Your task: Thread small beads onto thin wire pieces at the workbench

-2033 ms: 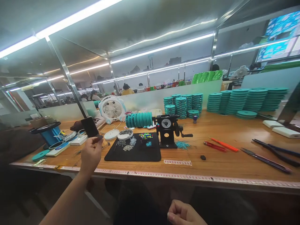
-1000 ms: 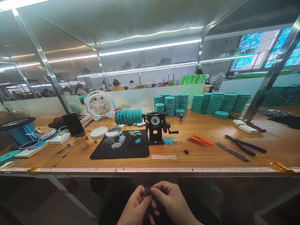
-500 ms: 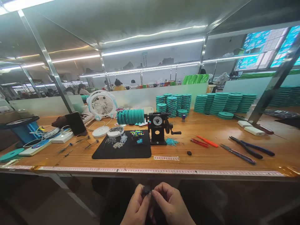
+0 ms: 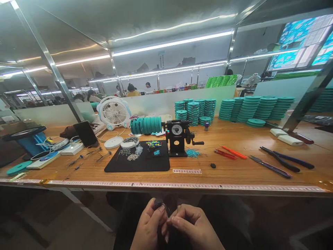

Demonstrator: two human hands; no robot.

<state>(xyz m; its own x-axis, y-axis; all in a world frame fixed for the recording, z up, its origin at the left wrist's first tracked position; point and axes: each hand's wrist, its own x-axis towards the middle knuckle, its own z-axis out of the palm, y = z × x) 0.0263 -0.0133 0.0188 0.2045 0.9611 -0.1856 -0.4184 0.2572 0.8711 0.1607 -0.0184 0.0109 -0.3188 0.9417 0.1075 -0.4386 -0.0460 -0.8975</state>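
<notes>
Below the bench edge, my left hand (image 4: 152,222) pinches a small dark lump (image 4: 158,202) between thumb and forefinger; its kind is too small to make out. Thin strands seem to stick out of it toward the right. Close beside it, my right hand (image 4: 191,222) is closed, thumb pressed against the curled forefinger; whatever lies in that pinch is hidden. On the bench above the hands lie a similar small dark lump (image 4: 213,166) and a short strip of measuring tape (image 4: 187,171).
A black mat (image 4: 137,165) bears beads and small metal parts. Behind it stands a hand-crank winder (image 4: 177,140) with teal spools (image 4: 148,125). Pliers (image 4: 286,159), scissors (image 4: 270,166) and red tools (image 4: 226,153) lie right. A fan (image 4: 113,113) and phone (image 4: 85,133) stand left.
My right hand has drawn slightly away from the lump, to the right and down, its fingers curled more. My left hand still holds the lump. The camera view has shifted slightly.
</notes>
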